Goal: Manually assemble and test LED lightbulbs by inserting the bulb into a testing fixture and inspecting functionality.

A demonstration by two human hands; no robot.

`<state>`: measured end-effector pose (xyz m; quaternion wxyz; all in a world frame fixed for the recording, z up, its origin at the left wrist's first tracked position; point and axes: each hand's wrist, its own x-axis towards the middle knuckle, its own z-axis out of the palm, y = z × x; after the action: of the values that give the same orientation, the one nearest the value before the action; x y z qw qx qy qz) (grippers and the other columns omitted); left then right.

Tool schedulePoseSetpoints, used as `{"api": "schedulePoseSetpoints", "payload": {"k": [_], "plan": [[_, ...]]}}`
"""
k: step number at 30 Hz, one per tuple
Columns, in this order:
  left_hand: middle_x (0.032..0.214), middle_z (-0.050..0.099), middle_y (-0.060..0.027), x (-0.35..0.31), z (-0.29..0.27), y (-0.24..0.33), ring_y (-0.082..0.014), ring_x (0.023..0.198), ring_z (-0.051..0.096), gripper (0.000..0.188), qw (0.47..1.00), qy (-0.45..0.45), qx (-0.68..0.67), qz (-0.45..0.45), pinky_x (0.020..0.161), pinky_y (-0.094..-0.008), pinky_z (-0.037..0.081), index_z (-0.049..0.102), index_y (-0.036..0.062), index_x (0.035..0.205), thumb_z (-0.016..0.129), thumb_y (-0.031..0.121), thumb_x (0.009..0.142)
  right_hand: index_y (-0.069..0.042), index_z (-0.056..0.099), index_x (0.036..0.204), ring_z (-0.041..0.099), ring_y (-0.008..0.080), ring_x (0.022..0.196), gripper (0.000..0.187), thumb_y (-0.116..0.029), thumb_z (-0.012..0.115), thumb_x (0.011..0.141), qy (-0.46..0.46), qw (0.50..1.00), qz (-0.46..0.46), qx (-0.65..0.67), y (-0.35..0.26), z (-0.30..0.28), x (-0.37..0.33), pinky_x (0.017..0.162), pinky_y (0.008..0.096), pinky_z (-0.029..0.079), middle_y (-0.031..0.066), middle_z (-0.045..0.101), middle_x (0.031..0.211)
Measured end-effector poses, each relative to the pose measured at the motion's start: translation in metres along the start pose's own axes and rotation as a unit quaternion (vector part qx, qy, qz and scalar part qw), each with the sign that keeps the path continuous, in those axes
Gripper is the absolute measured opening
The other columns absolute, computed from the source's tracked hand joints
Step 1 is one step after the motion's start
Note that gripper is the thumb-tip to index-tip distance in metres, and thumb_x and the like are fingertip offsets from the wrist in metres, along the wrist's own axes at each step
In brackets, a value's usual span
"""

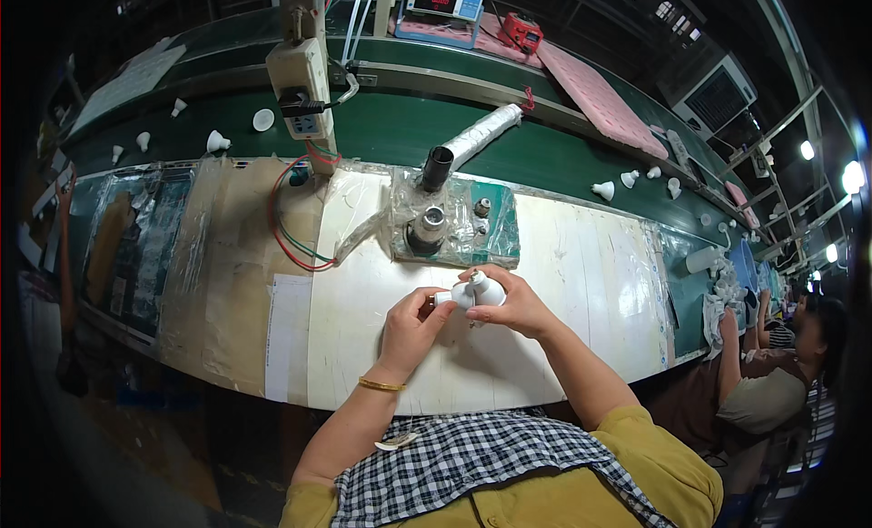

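Observation:
Over the pale work board (pixel 381 369), my hands are close together in front of me. My left hand (pixel 411 325) is closed, pinching a white spotlight bulb (pixel 443 297) by its narrow end. My right hand (pixel 516 305) is closed around a second white spotlight bulb (pixel 489 292), its base tilted up. The two bulbs meet or overlap between my fingers; whether they touch is hard to tell. Just beyond stands a plastic-wrapped test fixture (pixel 504 246) with a metal-topped socket (pixel 431 219) and a dark upright tube (pixel 438 165).
Behind the board runs a green conveyor belt (pixel 363 124) carrying several white bulbs, including one (pixel 218 141) on the left and one (pixel 603 190) on the right. A post holds an outlet box (pixel 304 88) with red and green wires. A digital meter (pixel 445 1) stands above; a co-worker (pixel 772 383) sits right.

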<state>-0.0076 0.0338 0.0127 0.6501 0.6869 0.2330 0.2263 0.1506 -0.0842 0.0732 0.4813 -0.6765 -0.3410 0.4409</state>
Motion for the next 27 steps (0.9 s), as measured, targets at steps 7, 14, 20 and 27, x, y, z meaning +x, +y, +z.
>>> {"api": "schedulePoseSetpoints", "payload": {"k": [7, 14, 20, 27], "plan": [[0.083, 0.065, -0.0029, 0.000, 0.003, 0.003, -0.0072, 0.070, 0.058, 0.032, 1.000, 0.004, -0.015, 0.022, 0.065, -0.0220, 0.049, 0.057, 0.0030, 0.120, 0.062, 0.018, 0.093, -0.002, 0.059, 0.113, 0.064, 0.0162, 0.081, 0.043, -0.019, 0.076, 0.078, 0.254, 0.945, -0.087, -0.188, -0.005, -0.044, 0.031, 0.069, 0.0292, 0.052, 0.0091, 0.064, 0.099], [0.082, 0.065, -0.0030, 0.001, 0.002, -0.001, -0.0073, 0.071, 0.059, 0.028, 1.000, -0.002, 0.007, 0.027, 0.065, -0.0219, 0.049, 0.057, 0.0040, 0.120, 0.057, 0.016, 0.094, -0.002, 0.060, 0.112, 0.062, 0.0298, 0.097, 0.043, -0.020, 0.075, 0.075, 0.284, 0.908, -0.076, -0.299, 0.001, -0.064, 0.052, 0.086, 0.0373, 0.049, 0.0166, 0.063, 0.104], [0.081, 0.064, -0.0026, 0.003, 0.002, 0.000, -0.0071, 0.071, 0.059, 0.026, 1.000, -0.003, 0.008, 0.030, 0.064, -0.0223, 0.049, 0.058, 0.0044, 0.118, 0.057, 0.015, 0.094, -0.003, 0.058, 0.115, 0.061, 0.0289, 0.098, 0.048, -0.018, 0.076, 0.073, 0.275, 0.895, -0.089, -0.340, 0.004, -0.069, 0.059, 0.086, 0.0363, 0.048, 0.0148, 0.062, 0.106], [0.081, 0.063, -0.0030, 0.001, 0.003, 0.004, -0.0075, 0.073, 0.059, 0.026, 1.000, -0.006, 0.014, 0.024, 0.065, -0.0226, 0.049, 0.058, 0.0030, 0.118, 0.056, 0.014, 0.094, -0.004, 0.058, 0.115, 0.060, 0.0294, 0.096, 0.048, -0.020, 0.076, 0.073, 0.275, 0.893, -0.091, -0.344, 0.004, -0.070, 0.057, 0.084, 0.0371, 0.048, 0.0152, 0.062, 0.105]]}}
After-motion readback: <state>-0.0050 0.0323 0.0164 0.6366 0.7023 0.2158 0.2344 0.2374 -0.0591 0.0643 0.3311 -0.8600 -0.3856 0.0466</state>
